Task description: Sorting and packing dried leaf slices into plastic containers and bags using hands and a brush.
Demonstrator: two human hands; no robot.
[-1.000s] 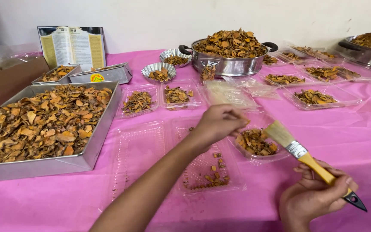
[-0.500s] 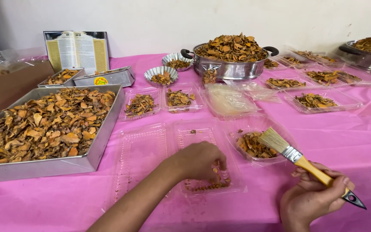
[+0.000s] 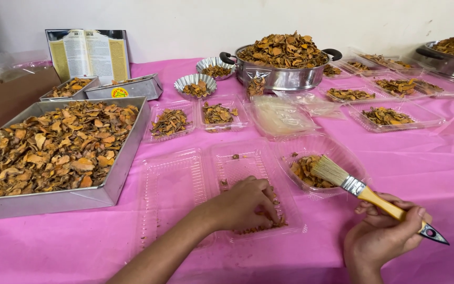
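Our left hand [image 3: 245, 202] is curled palm down inside the near end of a clear plastic box [image 3: 253, 186], fingers bunched narrow over a small heap of dried orange-brown chips [image 3: 269, 223]; we cannot tell whether any are actually pinched. The box lies open on the pink tablecloth [image 3: 53, 247], its hinged lid [image 3: 172, 189] flat to the left and touching it.

Our right hand [image 3: 382, 236] is at the near right, closed around the wooden handle of a paintbrush [image 3: 363, 192]. The brush slants up and to the left, and its pale bristles hover over a round clear dish [image 3: 342, 158] holding more chips, just right of the box.

To the left sits a big metal tray [image 3: 116, 181] heaped with the same chips. Farther back stand small clear trays [image 3: 185, 108] with little portions, two fluted metal cups [image 3: 195, 80], and a steel pot [image 3: 282, 79] piled high. More filled clear trays [image 3: 421, 118] line the far right, beside a second pot [image 3: 447, 66] at the edge. An open booklet [image 3: 88, 52] leans against the wall at the far left.
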